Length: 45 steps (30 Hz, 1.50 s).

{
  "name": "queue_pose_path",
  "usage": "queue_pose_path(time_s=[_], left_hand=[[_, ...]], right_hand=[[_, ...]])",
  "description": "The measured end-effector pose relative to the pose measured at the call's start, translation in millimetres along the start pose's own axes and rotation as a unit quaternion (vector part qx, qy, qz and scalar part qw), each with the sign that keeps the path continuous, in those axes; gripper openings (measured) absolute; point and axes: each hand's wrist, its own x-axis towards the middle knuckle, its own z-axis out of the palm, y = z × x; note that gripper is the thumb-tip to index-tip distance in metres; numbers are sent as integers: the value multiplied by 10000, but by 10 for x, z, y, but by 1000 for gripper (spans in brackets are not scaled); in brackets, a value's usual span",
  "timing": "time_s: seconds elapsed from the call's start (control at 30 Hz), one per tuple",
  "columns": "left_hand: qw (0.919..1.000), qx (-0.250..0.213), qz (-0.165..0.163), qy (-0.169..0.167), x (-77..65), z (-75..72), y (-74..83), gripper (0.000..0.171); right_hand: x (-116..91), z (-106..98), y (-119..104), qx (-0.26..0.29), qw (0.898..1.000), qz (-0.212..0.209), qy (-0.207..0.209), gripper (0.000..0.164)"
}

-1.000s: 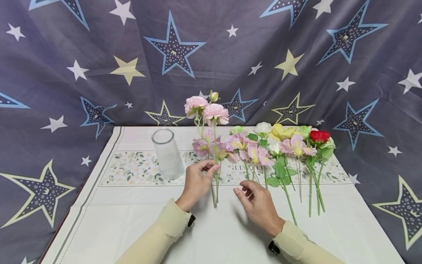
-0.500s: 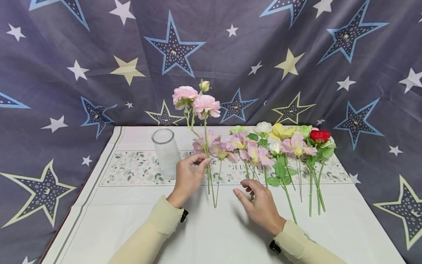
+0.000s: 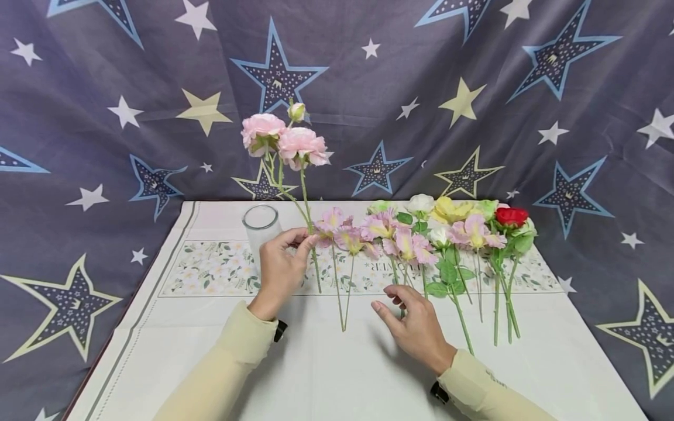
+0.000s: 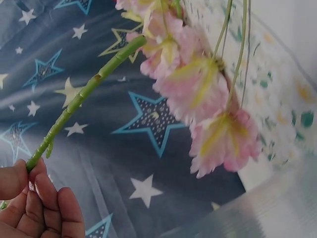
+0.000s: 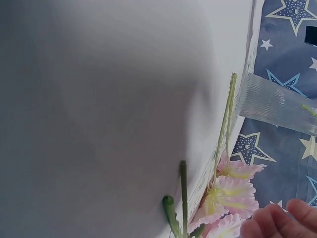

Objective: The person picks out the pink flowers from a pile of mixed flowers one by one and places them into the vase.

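Pinch grip at centre-left of head view: left hand (image 3: 281, 266) clamped on pink flower spray (image 3: 302, 146), thumb against fingertips. Spray held off counter (image 3: 337, 374), slightly tilted, two blooms and a bud at upper centre-left of frame, against dark star-print curtain (image 3: 337, 35). Lower end free below left hand, over floral runner (image 3: 210, 266). In left wrist view, green stem (image 4: 74, 105) angling up from fingertips at lower left to bare end near top centre.

Right hand (image 3: 416, 327) at lower centre-right of head view, thumb spread from loosely bent fingers, near lying stems. Fingertips also at lower right corner of right wrist view. Hands well apart from each other.

Glass vase (image 3: 255, 240) just beside left hand, centre-left of frame, standing upright, partly hidden. Contact between left hand and vase: cannot tell. Spray stem to right of vase rim, outside it.

Pink-lilac flowers (image 3: 408, 242) lying across frame centre and right of it, stems toward bottom edge. Among them and further right: white roses (image 3: 420, 203), yellow flower (image 3: 450, 209), red rose (image 3: 511, 217), leafy green stems. Beige sleeves (image 3: 210, 374) along bottom edge, black strap at each wrist.
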Motion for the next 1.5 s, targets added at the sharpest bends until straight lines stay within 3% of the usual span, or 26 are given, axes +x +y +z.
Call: queue_pose_path(time_s=[0.6, 1.1, 1.5], left_hand=[[9967, 385, 337, 634, 468, -352, 98, 10], [9885, 403, 203, 1442, 808, -691, 106, 17], [9820, 435, 58, 1837, 985, -775, 136, 18]], right_hand=[[8, -17, 22, 3, 10000, 59, 9, 32], [2, -31, 41, -64, 9999, -72, 83, 31], [-2, -27, 70, -57, 10000, -46, 47, 31]])
